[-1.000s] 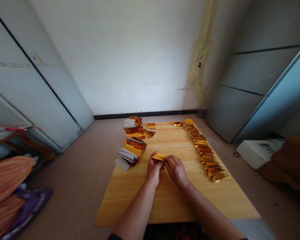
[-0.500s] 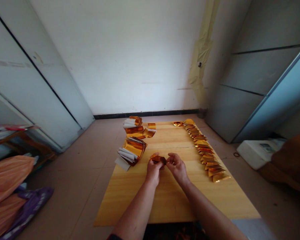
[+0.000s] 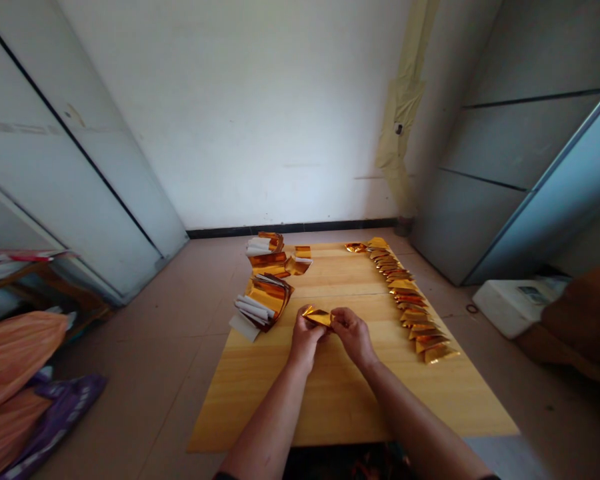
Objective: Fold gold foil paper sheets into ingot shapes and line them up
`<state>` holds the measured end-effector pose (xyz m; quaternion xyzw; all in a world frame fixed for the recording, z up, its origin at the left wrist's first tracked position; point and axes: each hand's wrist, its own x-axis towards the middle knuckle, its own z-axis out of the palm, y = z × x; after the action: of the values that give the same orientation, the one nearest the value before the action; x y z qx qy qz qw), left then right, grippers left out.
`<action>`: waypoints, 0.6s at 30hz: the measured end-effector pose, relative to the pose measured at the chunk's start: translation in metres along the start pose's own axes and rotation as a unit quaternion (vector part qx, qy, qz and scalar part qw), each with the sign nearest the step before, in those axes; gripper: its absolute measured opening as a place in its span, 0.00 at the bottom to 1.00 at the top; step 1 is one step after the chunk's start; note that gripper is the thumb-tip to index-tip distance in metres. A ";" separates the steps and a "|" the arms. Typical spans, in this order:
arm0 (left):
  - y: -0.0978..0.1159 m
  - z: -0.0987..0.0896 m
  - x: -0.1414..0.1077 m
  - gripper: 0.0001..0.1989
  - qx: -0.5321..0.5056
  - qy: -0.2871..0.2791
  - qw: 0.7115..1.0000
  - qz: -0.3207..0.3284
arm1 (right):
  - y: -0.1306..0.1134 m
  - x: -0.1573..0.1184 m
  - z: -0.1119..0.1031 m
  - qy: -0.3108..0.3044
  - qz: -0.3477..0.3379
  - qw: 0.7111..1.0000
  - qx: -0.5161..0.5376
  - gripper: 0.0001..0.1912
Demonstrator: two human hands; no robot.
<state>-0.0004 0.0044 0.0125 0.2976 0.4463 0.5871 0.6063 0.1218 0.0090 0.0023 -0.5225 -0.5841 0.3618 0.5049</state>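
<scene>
Both my hands hold one piece of folded gold foil paper [image 3: 318, 315] above the middle of the wooden table [image 3: 350, 407]. My left hand [image 3: 307, 337] grips its left side, with the thumb along the near edge. At the right end, my right hand [image 3: 351, 331] pinches the paper between thumb and fingers. Left of my hands lies a curled stack of gold foil sheets [image 3: 270, 293] with pale backs. Along the table's right side runs a row of folded gold foil pieces [image 3: 411, 300], overlapping one another.
More gold sheets [image 3: 269, 264] lie at the far left of the table. A white box [image 3: 510, 307] stands on the floor to the right. Orange and purple bags [image 3: 55, 413] are at lower left. Grey cabinets [image 3: 510, 133] rise on the right, and a wall stands behind.
The foil paper has turned in my hands, its bright gold face now showing where it looked darker. My right fingers have closed in on its right end.
</scene>
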 end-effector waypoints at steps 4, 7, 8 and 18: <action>0.009 -0.006 -0.001 0.29 0.056 -0.038 0.998 -0.005 | 0.006 0.001 -0.002 -0.011 -0.022 0.999 -0.028 0.12; 0.016 -0.009 -0.002 0.22 0.074 -0.051 0.996 -0.021 | 0.005 0.002 -0.005 -0.011 -0.050 0.996 -0.069 0.12; 0.016 -0.009 -0.001 0.20 0.077 -0.049 0.996 -0.023 | 0.003 0.002 -0.006 -0.008 -0.064 0.994 -0.090 0.12; 0.010 -0.029 0.017 0.04 0.432 -0.019 0.888 0.155 | 0.015 -0.007 -0.019 -0.003 -0.245 0.920 -0.305 0.11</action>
<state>-0.0319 0.0175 0.0063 0.6065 0.5926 0.4171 0.3271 0.1438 0.0026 -0.0091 -0.4903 -0.7774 0.0324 0.3927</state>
